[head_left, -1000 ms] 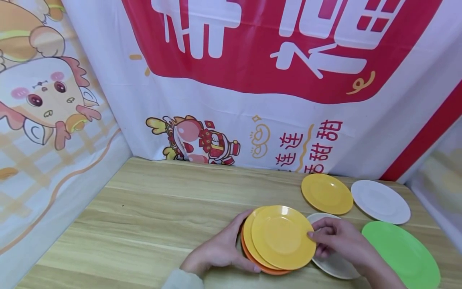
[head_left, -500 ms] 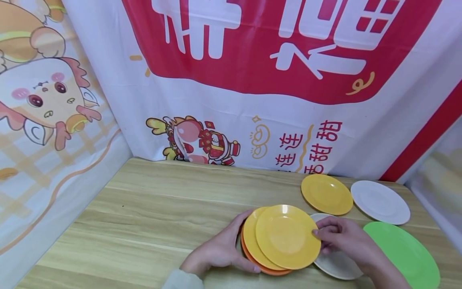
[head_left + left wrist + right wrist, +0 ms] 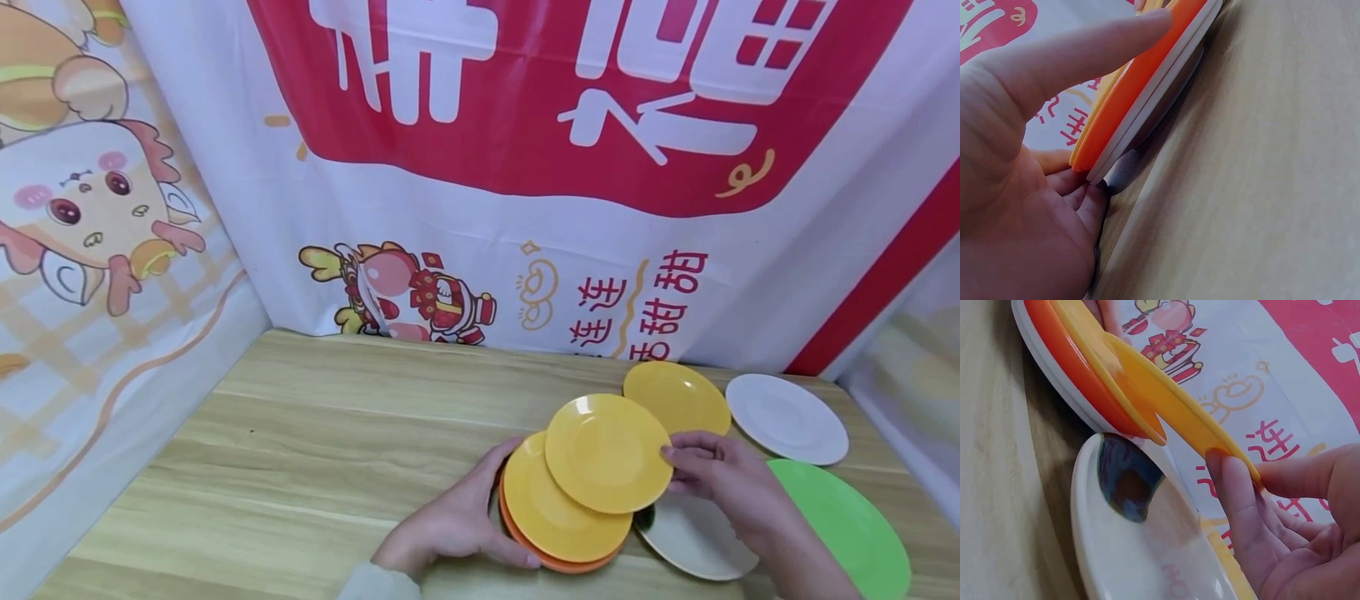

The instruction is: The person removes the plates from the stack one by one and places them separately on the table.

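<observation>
My right hand (image 3: 731, 487) pinches the right rim of a yellow plate (image 3: 609, 454) between thumb and fingers. In the right wrist view this plate is tilted up, its far edge overlapping the stack. Below it lies a second yellow plate (image 3: 551, 521), on top of an orange plate (image 3: 1138, 94) and pale plates (image 3: 1125, 134) shown in the left wrist view. My left hand (image 3: 465, 508) holds this stack from the left, thumb at the near side and fingers curled round the far side. The stack's lower plates are mostly hidden in the head view.
Right of the stack lies a white plate (image 3: 697, 542) with a dark patch (image 3: 1127, 481) at its edge. Another yellow plate (image 3: 678, 396), a white plate (image 3: 787, 421) and a green plate (image 3: 843, 521) lie further right. Printed cloth (image 3: 450, 200) hangs behind the wooden table (image 3: 300, 433).
My right hand has drawn the top yellow plate rightward and away from me, uncovering more of the second yellow plate. My left hand stays at the stack.
</observation>
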Demonstrator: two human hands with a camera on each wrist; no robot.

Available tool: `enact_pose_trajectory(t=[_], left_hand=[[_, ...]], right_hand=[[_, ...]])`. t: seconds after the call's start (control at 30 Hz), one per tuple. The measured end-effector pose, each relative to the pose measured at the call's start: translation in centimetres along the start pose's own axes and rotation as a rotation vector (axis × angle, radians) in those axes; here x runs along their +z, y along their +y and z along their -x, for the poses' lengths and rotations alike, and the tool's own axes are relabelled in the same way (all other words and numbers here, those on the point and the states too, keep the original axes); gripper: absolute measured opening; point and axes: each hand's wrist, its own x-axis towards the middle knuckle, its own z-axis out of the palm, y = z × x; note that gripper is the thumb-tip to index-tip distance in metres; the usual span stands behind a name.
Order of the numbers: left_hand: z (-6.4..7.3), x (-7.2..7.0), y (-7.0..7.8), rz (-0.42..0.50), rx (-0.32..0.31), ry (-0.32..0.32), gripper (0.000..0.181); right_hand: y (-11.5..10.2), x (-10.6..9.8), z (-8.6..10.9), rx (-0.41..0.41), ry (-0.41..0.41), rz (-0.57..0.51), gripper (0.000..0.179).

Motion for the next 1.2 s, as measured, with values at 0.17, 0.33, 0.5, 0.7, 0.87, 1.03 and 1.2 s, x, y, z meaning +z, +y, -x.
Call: enact_pose_trajectory(t=[0.17,0.33,0.5,0.7,0.87,1.03,1.2], left_hand=[[-0.1,0.0,0.1,0.014,0.001,-0.009,0.122],[0.0,0.2,0.1,0.011,-0.01,-0.011,0.122],[0.1,0.3,0.0,-0.007,0.003,-0.006,0.122],[0.1,0.1,0.1,-0.013,0.004,0.005,0.123],[0.1,0.1,0.0,-0.031,0.004,0.014,0.124],[0.1,0.1,0.0,-0.022,-0.009,0.017,0.124],[0.0,0.0,-0.1,-0.021,0.001,0.011,0.123]], right_hand=[[-0.8,0.6,-0.8,-0.023,0.057,-0.044,0.056],[-1.4,1.7,-1.5,-0.053,0.092,-0.125,0.053],[-2.3,2.7,-2.4,-0.05,0.132,-0.159,0.058],[-3.3,3.6,-3.8,-0.017,0.157,-0.169,0.059],[-3.5,4.1,-4.6,0.007,0.172,-0.215,0.057],[-3.7,4.6,-5.1,0.032,0.179,-0.226,0.055],[-3.8,4.7,-5.4,0.048,0.185,-0.22,0.054]])
